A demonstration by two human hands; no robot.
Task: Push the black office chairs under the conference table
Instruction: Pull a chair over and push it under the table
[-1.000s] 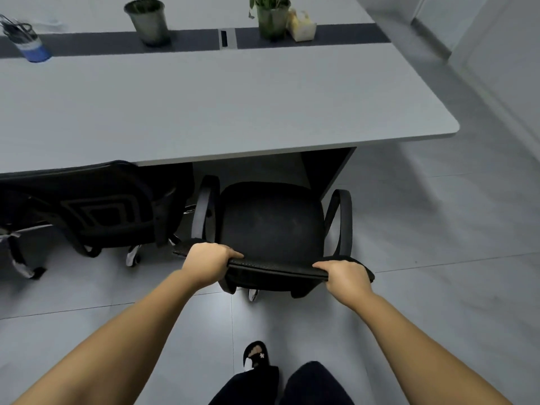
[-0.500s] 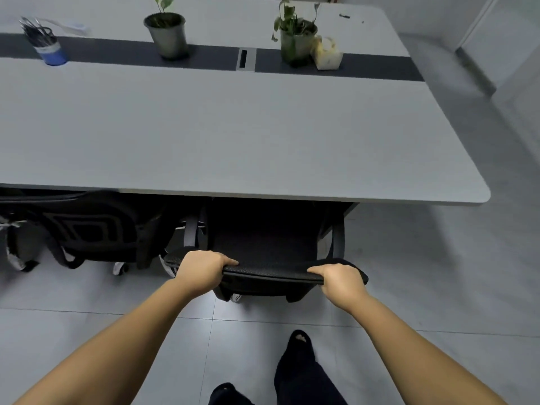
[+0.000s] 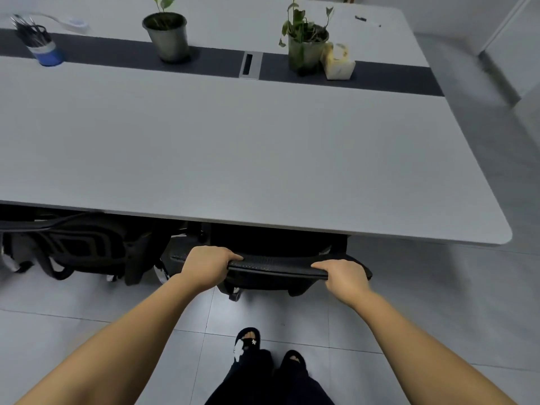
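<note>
Upper left, a blue pen cup (image 3: 48, 52) on the grey conference table (image 3: 233, 147), then two potted plants (image 3: 166, 35) along its dark centre strip (image 3: 380, 76). Lower left, one black chair (image 3: 81, 249) tucked under. Centre, left hand (image 3: 204, 266) and right hand (image 3: 342, 277) curl tight round the second chair's backrest (image 3: 274, 266), seat under the tabletop. Pale floor tiles (image 3: 438, 287) right.

chair (image 3: 277, 266) under table (image 3: 233, 147), second chair (image 3: 84, 247) left
</note>
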